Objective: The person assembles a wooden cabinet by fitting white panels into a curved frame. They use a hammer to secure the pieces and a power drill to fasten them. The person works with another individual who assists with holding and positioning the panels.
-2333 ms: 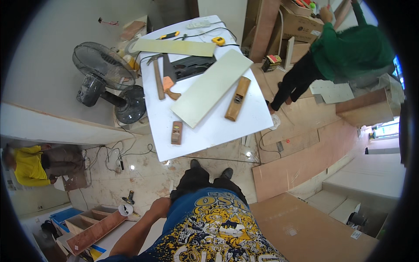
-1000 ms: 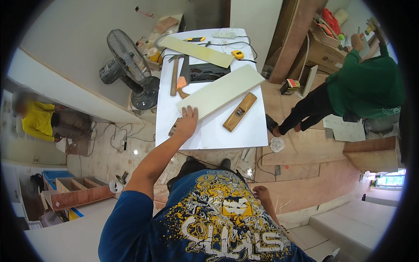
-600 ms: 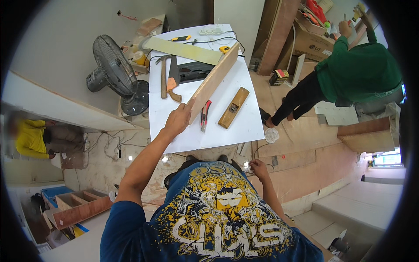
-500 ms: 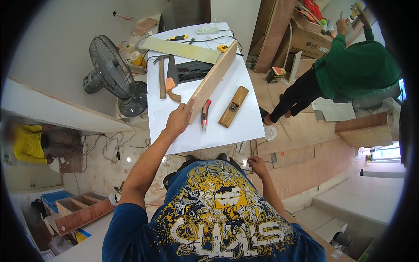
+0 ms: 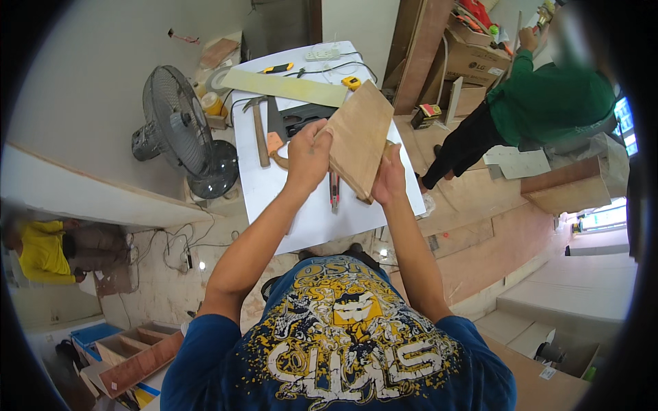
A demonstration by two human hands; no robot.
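A flat wooden board (image 5: 360,130) is raised over the white table, its broad face turned up toward me. My left hand (image 5: 308,154) is closed on its left edge, thumb across the face. At the lower right edge, my right hand (image 5: 389,175) is closed around the board, with fingers partly hidden behind it. The board covers most of the wooden hand plane on the table. Below it lies a red and grey utility knife (image 5: 334,192). Left of my left hand are a claw hammer (image 5: 260,133) and a handsaw (image 5: 275,142), partly covered by that hand.
The white table (image 5: 301,233) also bears a pale yellow strip (image 5: 284,87), a tape measure (image 5: 351,83), a yellow knife (image 5: 278,68) and a power strip (image 5: 322,55). A black fan (image 5: 175,123) stands left. A person in green (image 5: 555,103) stands right; one in yellow (image 5: 42,253) is far left.
My right hand has come up from beside my body to the board. The board has turned from edge-on to face-up and moved nearer, now covering the hand plane.
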